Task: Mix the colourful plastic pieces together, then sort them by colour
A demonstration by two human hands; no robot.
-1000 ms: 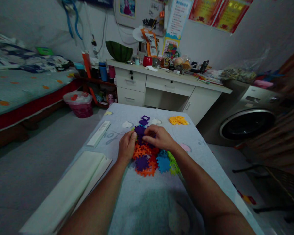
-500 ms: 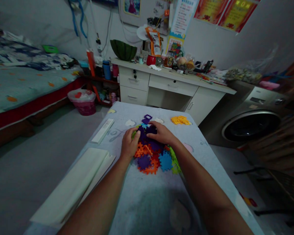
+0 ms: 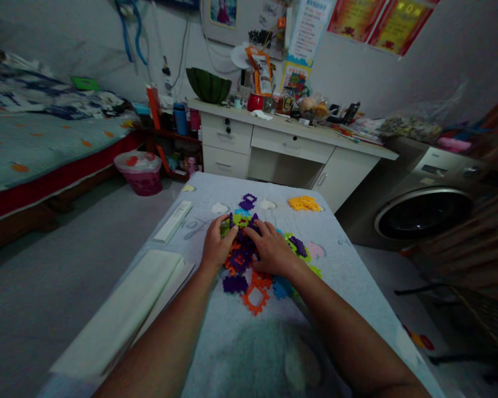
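A loose heap of flat, toothed puzzle pieces lies mid-table. My left hand [image 3: 217, 243] is at the heap's left side, its thumb and fingers curled around a purple and green bunch, including a lime-green piece [image 3: 241, 220]. On the right, my right hand [image 3: 274, 251] rests over the pile with fingers apart; its fingertips touch purple pieces and it does not clearly grip any. Nearest me are an orange ring-shaped piece [image 3: 255, 301] and a purple piece [image 3: 234, 284]. A blue piece [image 3: 282, 287] shows partly from under my right hand. My palms hide some pieces.
Yellow pieces [image 3: 305, 203] form a separate pile at the far right of the cloth-covered table [image 3: 240, 354]. A purple piece [image 3: 248, 201] lies beyond the heap. At left are a narrow white box [image 3: 173, 222] and a folded white sheet [image 3: 120, 315]. A desk [image 3: 290, 145] stands behind.
My right hand has moved nearer me and lower over the heap. The pieces have spread: an orange ring and a purple piece now lie closer to me, and green pieces show at right.
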